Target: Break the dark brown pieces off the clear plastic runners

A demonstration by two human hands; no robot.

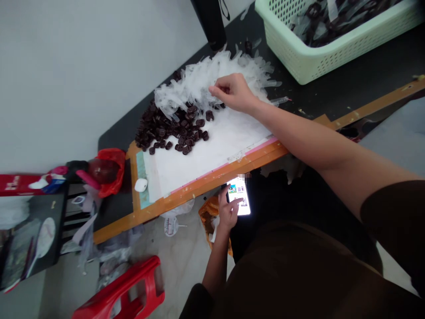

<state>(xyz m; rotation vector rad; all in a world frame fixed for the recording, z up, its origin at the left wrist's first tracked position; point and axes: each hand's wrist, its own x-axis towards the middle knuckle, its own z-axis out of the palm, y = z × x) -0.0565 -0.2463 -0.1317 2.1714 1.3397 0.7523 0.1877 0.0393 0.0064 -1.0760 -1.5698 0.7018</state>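
Note:
My left hand [228, 213] is at a lit phone [245, 206] below the table edge, with one digit across the screen and other fingers along its left side. Over a heap of translucent whitish plastic strips [195, 82], my right hand [234, 91] is closed, thumb and fingers curled together. Something dark shows in the curl of its fingers, too small to name. Just left of that hand lies a pile of small dark-brown, glossy pieces [162, 126], several of them scattered singly on the white sheet [212, 150].
A pale green basket [315, 57] of dark and clear pieces stands at the back right. A black cylinder [212, 26] is behind the heap. A white mouse-shaped object [141, 185] and red bag [116, 170] sit left. A red stool [126, 288] stands on the floor.

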